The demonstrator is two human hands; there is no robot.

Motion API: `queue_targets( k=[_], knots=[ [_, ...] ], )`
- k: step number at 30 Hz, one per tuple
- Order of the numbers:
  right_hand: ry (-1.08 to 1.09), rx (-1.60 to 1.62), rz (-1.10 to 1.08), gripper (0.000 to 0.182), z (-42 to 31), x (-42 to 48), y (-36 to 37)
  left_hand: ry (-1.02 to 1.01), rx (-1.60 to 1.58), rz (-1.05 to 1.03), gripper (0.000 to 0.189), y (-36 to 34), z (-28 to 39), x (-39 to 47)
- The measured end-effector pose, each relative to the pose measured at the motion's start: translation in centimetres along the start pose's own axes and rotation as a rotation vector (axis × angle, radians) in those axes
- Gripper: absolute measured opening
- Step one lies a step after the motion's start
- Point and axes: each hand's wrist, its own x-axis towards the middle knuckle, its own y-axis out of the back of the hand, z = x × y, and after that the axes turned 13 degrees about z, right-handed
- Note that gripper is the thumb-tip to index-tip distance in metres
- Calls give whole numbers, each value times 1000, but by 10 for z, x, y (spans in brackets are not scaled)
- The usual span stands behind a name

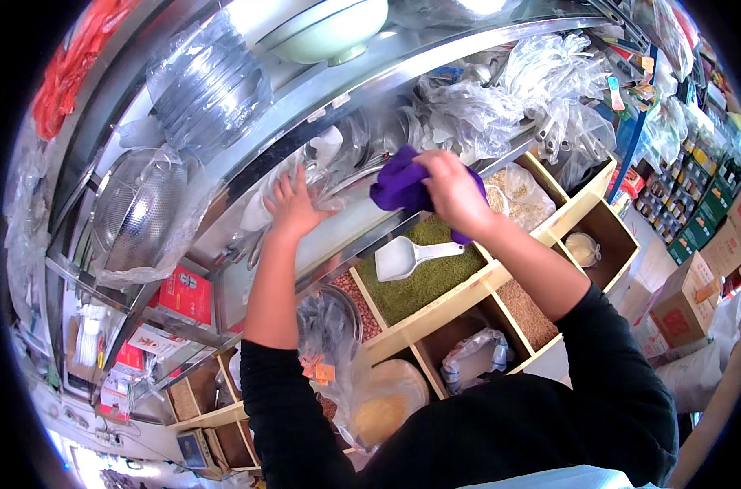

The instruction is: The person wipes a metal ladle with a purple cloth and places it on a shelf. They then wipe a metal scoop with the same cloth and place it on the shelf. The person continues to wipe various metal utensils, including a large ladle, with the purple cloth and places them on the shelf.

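Note:
My right hand [453, 186] grips a bunched purple cloth [401, 180] over the front edge of a metal shelf [340, 235]. Fingers spread, my left hand [294, 205] rests against or just over plastic-wrapped items on that shelf, with nothing seen in its grasp. Clear plastic bags [468, 110] and wrapped metalware fill the shelf behind both hands. Below the cloth, a white plastic scoop [401, 257] lies on green beans [437, 287] in a wooden bin. Part of the cloth hangs down near the scoop's handle.
Above are a pale green bowl [327, 30], a wrapped stack of metal dishes [208, 85] and a bagged metal strainer [141, 205]. Wooden dividers [431, 324] separate bins of grains and beans below. Red boxes [184, 296] stand at left, cardboard cartons [682, 305] at right.

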Motion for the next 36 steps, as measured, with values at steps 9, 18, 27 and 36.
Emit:
queue_targets(
  k=[9,18,27,36],
  knots=[
    [-697,466,170,22,40,-25,34,-276,-812,185,49,36,131,6],
    [-739,127,-319,29,17,-40,78,52,-730,175,22,-10,182,46],
    [-1062,779,150,36,38,-50,53,160,-935,297,17,-2,173,45],
    [-289,391,359,38,-4,35,-27,386,-1599,287,17,33,153,18]
  ],
)
